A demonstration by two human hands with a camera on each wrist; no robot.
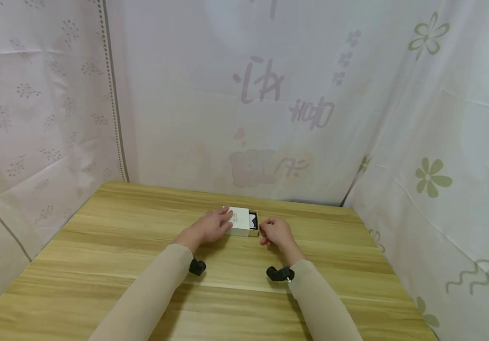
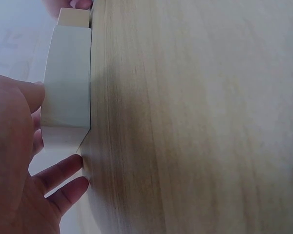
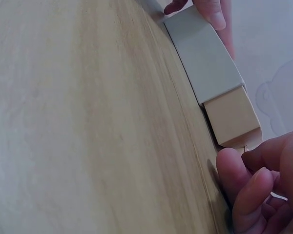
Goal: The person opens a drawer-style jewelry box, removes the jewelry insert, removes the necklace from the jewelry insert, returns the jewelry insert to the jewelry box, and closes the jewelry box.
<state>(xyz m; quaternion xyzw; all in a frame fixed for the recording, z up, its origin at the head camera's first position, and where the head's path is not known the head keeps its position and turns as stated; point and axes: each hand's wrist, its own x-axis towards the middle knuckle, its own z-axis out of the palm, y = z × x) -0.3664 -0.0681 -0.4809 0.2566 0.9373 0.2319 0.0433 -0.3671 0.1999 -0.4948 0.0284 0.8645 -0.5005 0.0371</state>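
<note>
while spread left fingers (image 2: 61, 171) rest on the white box (image 1: 239, 220), right fingers (image 3: 231, 168) pinch its drawer tab (image 3: 245, 148).

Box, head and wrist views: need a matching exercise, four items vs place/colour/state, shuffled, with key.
1. left hand
2. right hand
3. box cover
4. inner tray

A. tan-sided, partly outside the box cover
B. fingers at the inner tray's outer end
C. white
D. fingers on the box cover

Pairs: 1-D, 2-B, 3-C, 4-A
</note>
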